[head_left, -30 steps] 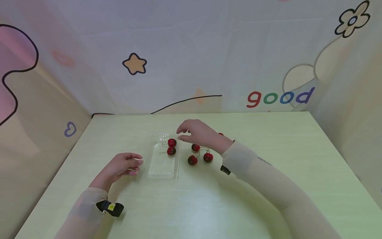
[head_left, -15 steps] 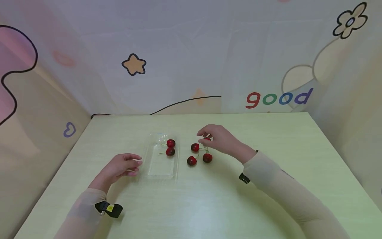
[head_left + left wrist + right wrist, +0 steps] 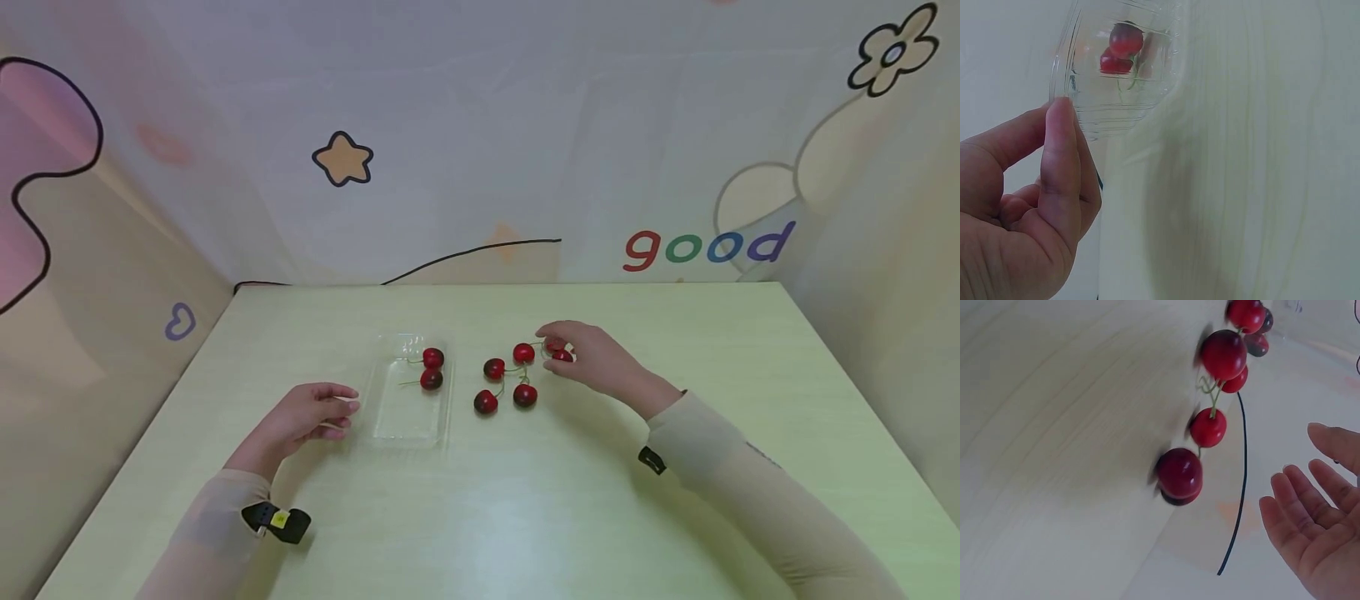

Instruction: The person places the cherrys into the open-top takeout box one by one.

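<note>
A clear plastic tray [image 3: 408, 417] lies on the pale green table [image 3: 480, 517] with two red cherries [image 3: 432, 369] at its far end. Several loose cherries [image 3: 505, 382] with green stems lie just to its right. My right hand [image 3: 560, 347] reaches the rightmost cherry [image 3: 562, 355], its fingertips right beside it. In the right wrist view the fingers [image 3: 1300, 500] are straight and hold nothing, a little apart from a dark cherry [image 3: 1180, 474]. My left hand [image 3: 339, 408] rests loosely curled on the table, one fingertip [image 3: 1061, 119] at the tray's rim [image 3: 1060, 62].
Printed cloth walls [image 3: 480, 125] close in the table at the back and on both sides. A thin black cable [image 3: 472, 250] runs along the back edge. Bare tabletop stretches in front of the tray and on the right.
My right hand has drawn away from above the tray's far end and moved right, past the loose cherries to the rightmost one. The left hand and tray have stayed put.
</note>
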The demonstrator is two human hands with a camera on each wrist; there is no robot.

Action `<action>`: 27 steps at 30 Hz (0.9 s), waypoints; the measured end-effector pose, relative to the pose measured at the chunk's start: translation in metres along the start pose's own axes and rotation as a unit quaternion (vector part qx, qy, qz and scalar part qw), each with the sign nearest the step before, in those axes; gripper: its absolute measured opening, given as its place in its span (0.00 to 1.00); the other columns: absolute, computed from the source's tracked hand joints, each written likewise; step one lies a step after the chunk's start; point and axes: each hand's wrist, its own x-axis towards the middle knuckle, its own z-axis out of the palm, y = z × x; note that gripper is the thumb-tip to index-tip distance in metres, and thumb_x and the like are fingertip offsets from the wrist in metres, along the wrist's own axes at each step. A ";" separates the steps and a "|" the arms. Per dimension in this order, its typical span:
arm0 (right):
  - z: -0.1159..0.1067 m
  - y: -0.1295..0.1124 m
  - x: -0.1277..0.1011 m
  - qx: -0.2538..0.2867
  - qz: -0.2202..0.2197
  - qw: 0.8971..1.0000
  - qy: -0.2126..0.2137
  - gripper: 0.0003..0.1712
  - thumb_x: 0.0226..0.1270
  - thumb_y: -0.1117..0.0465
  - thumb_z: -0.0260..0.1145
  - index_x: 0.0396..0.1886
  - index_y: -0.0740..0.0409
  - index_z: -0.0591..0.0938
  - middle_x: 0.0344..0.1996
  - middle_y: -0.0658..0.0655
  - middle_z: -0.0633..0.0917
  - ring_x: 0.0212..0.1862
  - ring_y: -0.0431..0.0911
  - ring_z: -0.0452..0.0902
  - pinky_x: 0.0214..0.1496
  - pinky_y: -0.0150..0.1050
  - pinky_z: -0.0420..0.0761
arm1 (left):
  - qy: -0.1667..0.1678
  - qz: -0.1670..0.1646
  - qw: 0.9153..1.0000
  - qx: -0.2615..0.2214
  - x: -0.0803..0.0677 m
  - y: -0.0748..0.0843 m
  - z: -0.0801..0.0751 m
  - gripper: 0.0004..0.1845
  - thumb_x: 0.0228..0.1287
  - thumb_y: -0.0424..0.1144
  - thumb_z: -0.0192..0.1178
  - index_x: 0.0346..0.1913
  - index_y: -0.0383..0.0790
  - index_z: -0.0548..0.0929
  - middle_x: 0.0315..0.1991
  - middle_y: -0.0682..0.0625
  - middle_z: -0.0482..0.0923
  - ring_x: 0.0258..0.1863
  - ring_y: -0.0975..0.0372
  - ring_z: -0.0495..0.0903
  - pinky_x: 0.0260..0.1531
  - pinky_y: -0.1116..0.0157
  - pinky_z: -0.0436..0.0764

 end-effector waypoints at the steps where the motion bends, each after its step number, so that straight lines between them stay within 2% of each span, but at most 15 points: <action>1: -0.001 0.002 -0.001 -0.002 0.005 1.000 -0.002 0.28 0.71 0.61 0.68 0.68 0.63 0.75 0.58 0.65 0.83 0.61 0.61 0.78 0.66 0.57 0.80 | -0.001 0.000 1.000 0.002 0.000 0.000 0.000 0.23 0.74 0.36 0.61 0.64 0.24 0.73 0.36 0.53 0.81 0.33 0.66 0.80 0.33 0.72 0.86; 13: -0.013 0.025 -0.009 -0.024 0.028 0.999 0.012 0.25 0.71 0.62 0.67 0.65 0.65 0.78 0.61 0.68 0.82 0.60 0.62 0.78 0.63 0.58 0.81 | 0.009 -0.010 1.000 0.012 -0.001 0.004 0.002 0.23 0.74 0.36 0.61 0.64 0.26 0.74 0.37 0.52 0.82 0.33 0.64 0.80 0.34 0.72 0.86; 27: 0.004 0.045 0.004 -0.010 0.054 0.998 -0.010 0.28 0.71 0.61 0.68 0.67 0.66 0.75 0.63 0.68 0.79 0.63 0.62 0.76 0.66 0.57 0.80 | 0.002 -0.002 1.000 0.004 -0.003 0.000 0.000 0.24 0.74 0.36 0.61 0.65 0.25 0.72 0.39 0.53 0.82 0.34 0.65 0.80 0.34 0.72 0.86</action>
